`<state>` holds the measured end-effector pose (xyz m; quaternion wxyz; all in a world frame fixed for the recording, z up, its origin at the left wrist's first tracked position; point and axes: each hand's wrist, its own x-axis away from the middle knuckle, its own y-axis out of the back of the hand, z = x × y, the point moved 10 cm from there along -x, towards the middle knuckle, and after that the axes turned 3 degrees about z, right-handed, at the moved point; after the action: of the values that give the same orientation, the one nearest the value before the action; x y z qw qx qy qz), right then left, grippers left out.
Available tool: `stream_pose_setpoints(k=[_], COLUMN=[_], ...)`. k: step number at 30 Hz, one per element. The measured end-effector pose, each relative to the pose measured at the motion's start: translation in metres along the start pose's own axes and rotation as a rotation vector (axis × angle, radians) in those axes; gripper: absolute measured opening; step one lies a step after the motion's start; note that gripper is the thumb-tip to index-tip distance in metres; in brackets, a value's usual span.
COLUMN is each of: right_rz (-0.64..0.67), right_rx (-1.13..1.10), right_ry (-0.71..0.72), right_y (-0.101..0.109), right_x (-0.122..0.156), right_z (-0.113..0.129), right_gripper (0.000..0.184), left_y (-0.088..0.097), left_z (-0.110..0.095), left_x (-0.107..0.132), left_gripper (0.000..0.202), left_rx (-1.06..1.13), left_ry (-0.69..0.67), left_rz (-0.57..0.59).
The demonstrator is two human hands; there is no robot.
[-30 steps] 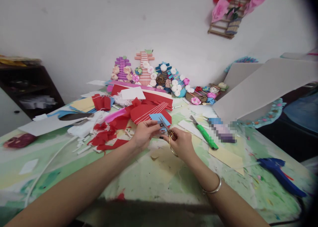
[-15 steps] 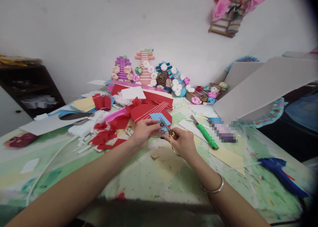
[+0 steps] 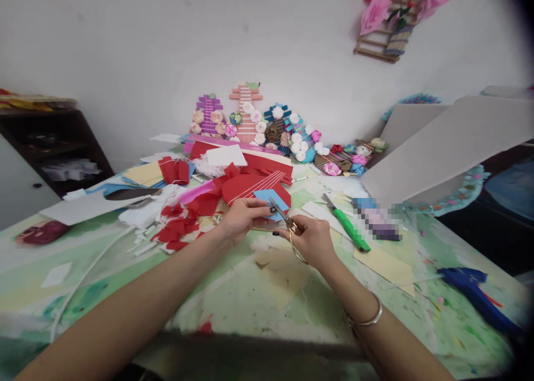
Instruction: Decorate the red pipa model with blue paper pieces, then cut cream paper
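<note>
My left hand (image 3: 245,218) pinches a small piece of blue paper (image 3: 272,199) between thumb and fingers. In my right hand (image 3: 312,241) is a pair of scissors (image 3: 282,214) with gold handles, its blades at the blue paper's right side. Just behind the paper lies a red lute-shaped craft piece (image 3: 244,185) strung with white lines. Red paper scraps (image 3: 177,228) are heaped left of my left hand. A green utility knife (image 3: 351,231) rests on the table to the right of my right hand.
A blue glue gun (image 3: 478,297) lies at the right on the paint-stained table (image 3: 233,297). Finished flower-covered crafts (image 3: 245,111) lean along the wall. A large white board (image 3: 450,142) stands at the right. A white cord (image 3: 83,278) runs down the left side.
The whole view has shifted slightly, so everything sits a little further right. The hands, scissors and blue paper keep nearly the same arrangement.
</note>
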<state>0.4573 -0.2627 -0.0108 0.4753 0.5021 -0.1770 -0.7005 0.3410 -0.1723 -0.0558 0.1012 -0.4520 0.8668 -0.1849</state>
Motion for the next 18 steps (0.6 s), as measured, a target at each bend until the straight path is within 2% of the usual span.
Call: stream_pose_setpoints(k=[11, 18], right_rz=[0.028, 0.048], right_rx=[-0.001, 0.003], right_ry=[0.022, 0.033], right_y=[0.0012, 0.0013], right_x=[-0.0006, -0.0005], right_z=[0.0023, 0.0037], right_gripper=[0.047, 0.048], left_y=[-0.0018, 0.0014], left_z=[-0.0066, -0.0089], left_x=[0.0024, 0.0019], left_gripper=[0.025, 0.024], left_rx=[-0.026, -0.115], left_ry=[0.025, 0.058], left_rz=[0.021, 0.042])
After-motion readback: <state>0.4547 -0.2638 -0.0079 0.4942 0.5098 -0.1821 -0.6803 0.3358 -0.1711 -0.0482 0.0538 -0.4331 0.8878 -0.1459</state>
